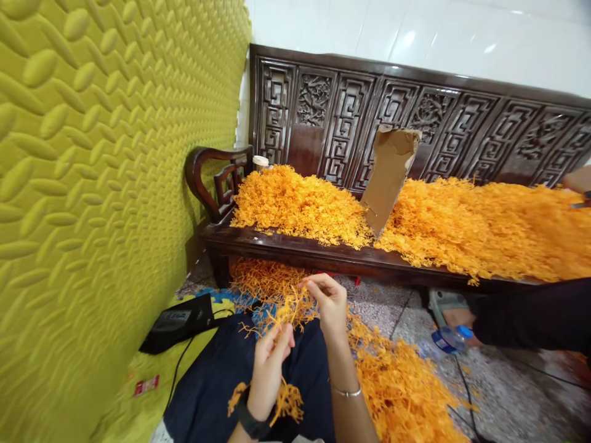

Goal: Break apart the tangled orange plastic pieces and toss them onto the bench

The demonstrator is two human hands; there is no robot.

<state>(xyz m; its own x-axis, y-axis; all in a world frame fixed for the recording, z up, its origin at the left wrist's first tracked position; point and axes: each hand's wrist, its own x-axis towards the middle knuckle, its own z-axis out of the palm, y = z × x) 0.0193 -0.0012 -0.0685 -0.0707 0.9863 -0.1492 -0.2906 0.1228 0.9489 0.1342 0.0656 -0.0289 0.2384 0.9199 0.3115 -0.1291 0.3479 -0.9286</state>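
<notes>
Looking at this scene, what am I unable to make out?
In the head view:
- Right end of the bench: cut off by the picture's right edge.
- White-lidded container, lower part: behind an orange heap.
- Print on the red packet: too small and blurred.
- Orange strands inside the left hand: covered by the hand.

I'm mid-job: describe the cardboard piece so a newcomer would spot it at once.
Find the long, dark carved wooden bench in front of the white wall. On its seat lie two orange heaps, a left heap and a wider right heap, with the cardboard piece standing tilted between them. It is the flat brown strip with a ragged top, unlike the fluffy orange beside it.
</notes>
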